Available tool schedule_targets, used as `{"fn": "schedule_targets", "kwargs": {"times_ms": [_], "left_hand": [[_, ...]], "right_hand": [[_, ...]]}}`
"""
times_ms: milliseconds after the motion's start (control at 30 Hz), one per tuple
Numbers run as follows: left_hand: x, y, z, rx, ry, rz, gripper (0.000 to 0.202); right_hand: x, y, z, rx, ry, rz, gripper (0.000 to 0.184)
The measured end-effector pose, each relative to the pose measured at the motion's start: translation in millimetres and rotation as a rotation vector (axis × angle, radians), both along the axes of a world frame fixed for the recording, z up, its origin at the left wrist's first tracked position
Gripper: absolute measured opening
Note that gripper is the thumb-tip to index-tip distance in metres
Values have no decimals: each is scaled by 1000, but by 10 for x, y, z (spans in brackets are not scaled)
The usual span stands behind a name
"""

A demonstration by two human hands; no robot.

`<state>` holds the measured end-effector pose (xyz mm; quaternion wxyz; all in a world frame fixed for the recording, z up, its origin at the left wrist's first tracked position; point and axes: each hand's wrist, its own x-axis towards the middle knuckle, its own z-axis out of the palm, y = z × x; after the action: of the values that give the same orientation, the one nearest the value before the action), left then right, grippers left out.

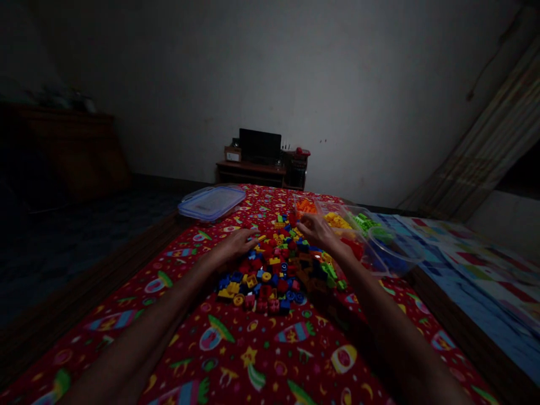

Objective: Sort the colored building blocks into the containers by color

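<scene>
A spread-out pile of toy building bricks [274, 275] in yellow, blue, red, green and brown lies on a red patterned cloth [253, 360]. My left hand [239, 243] is at the pile's left edge, thumb and fingers apart, close to a yellow brick [262, 238]. Over the far right part of the pile, my right hand [318, 229] has its fingers curled together; the dim light hides what is in them. Just beyond it stands a clear divided box [375, 264], with orange bricks [307, 207], yellow bricks [337, 220] and green bricks [367, 224] in separate compartments.
A clear lid with a blue rim [213, 203] lies at the far left of the cloth. A round clear container [390, 239] is at the divided box's right side. Beyond are a desk with a monitor [260, 145], a wooden cabinet [71, 149] and a patterned bed cover [476, 253].
</scene>
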<state>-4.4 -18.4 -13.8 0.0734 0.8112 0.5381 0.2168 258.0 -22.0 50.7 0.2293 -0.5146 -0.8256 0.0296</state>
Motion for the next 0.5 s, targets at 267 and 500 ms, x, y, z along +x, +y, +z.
{"fn": "schedule_targets", "kwargs": {"times_ms": [267,500], "left_hand": [[215,-142,244,36,-14,-130,33],[836,-473,167,114,-16,-386,23]], "right_hand": [[239,-354,-95,-133,-213,142,25],[217,-259,-323,-89,-285,231,18]]}}
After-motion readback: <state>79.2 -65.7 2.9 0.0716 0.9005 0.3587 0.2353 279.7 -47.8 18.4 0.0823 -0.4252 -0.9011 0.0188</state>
